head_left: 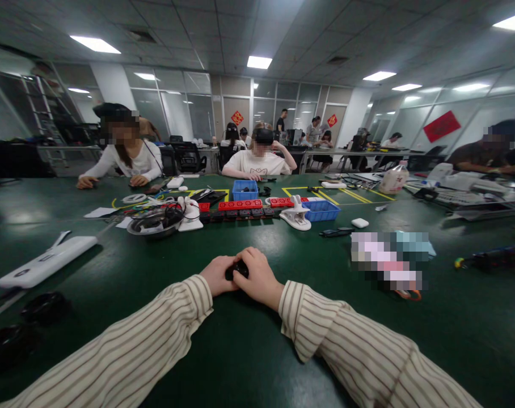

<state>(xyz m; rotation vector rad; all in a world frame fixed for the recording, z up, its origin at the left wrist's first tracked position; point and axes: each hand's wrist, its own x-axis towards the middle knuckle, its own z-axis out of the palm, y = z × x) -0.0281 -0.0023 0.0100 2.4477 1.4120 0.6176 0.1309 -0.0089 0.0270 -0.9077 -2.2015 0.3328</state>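
See at nine o'clock from the small black object a long white case on the green table, and black rings slightly lower. See at ten a metal bowl heaped with cables. Grasp the small black object, at the table's near middle, with the left hand, fingers curled against its left side, tips partly hidden. See at twelve a row of red blocks. Clasp from the right with the right hand, fingers bent over the top. See at two a blue bin, at three a blurred pink packet.
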